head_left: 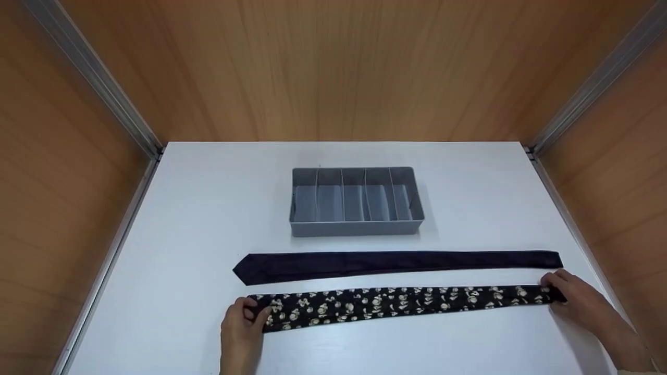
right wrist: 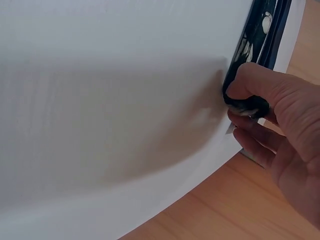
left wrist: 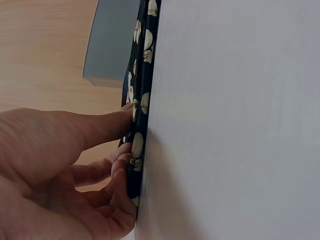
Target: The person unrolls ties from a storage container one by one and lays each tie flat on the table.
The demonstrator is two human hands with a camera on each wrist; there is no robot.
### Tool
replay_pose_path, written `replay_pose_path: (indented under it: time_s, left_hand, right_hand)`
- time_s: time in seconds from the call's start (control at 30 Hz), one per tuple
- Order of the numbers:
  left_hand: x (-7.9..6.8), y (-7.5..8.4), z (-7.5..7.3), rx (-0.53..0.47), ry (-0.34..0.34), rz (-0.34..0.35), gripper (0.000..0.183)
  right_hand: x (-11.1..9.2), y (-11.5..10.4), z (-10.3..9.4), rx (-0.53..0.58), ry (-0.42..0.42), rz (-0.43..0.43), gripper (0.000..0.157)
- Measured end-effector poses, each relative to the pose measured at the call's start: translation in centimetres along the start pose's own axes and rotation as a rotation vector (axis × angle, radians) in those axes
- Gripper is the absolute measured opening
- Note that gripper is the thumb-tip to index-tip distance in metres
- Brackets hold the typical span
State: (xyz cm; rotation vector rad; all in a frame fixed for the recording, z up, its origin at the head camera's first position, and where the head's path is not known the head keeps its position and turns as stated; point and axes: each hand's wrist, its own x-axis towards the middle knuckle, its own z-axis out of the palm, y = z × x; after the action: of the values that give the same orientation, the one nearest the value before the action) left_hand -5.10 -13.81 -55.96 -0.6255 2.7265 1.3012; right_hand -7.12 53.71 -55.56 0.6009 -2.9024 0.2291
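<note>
A black necktie with a cream floral pattern (head_left: pixel 385 304) stretches sideways along the near part of the white table. At its wide left end, my left hand (head_left: pixel 244 328) pinches the fabric between thumb and fingers; the left wrist view shows this grip on the tie's edge (left wrist: pixel 142 100). My right hand (head_left: pixel 583 304) pinches the narrow right end, and the right wrist view shows the tie's end (right wrist: pixel 245 102) folded between thumb and fingers. Just beyond lies a plain dark necktie (head_left: pixel 385 263), flat and roughly parallel, its pointed end to the left.
A grey divided box (head_left: pixel 357 228) with several compartments stands behind the ties on the white table (head_left: pixel 182 224). Wooden panels (head_left: pixel 333 73) enclose the table at the back and both sides, with metal rails (head_left: pixel 104 73) at the corners.
</note>
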Motion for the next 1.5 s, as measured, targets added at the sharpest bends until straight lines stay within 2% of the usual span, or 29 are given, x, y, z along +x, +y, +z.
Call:
replay_pose_path:
  time_s: [0.2, 0.47, 0.57, 0.73, 0.97, 1.17, 1.3, 1.5]
  left_hand:
    - [0.0, 0.0, 0.1, 0.003, 0.004, 0.008, 0.031]
    - [0.0, -0.1, 0.1, -0.007, 0.005, 0.013, 0.031]
    - [0.0, -0.1, 0.1, -0.003, 0.003, 0.011, 0.032]
    - [0.1, -0.1, 0.2, -0.001, 0.008, 0.007, 0.031]
    - [0.3, -0.1, 0.2, -0.007, 0.002, -0.001, 0.03]
    - [0.2, -0.1, 0.0, -0.001, 0.003, 0.004, 0.031]
    - [0.2, -0.1, 0.0, 0.0, 0.006, -0.001, 0.031]
    - [0.2, -0.1, 0.1, -0.006, 0.002, 0.0, 0.031]
  right_hand:
    - [-0.4, 0.5, 0.0, 0.017, 0.035, 0.004, 0.06]
    - [-0.7, 0.9, -0.3, 0.052, -0.014, 0.073, 0.053]
    - [-0.7, 1.0, -0.4, 0.059, -0.04, 0.113, 0.047]
    - [-0.6, 1.1, -0.6, 0.092, -0.125, 0.232, 0.036]
    - [-0.8, 1.2, -0.6, 0.099, -0.134, 0.275, 0.033]
    - [-1.0, 1.4, -0.9, 0.131, -0.182, 0.373, 0.024]
    - [-1.4, 1.3, -0.8, 0.139, -0.136, 0.416, 0.022]
    - [-2.0, 1.8, -0.3, 0.113, 0.001, 0.413, 0.023]
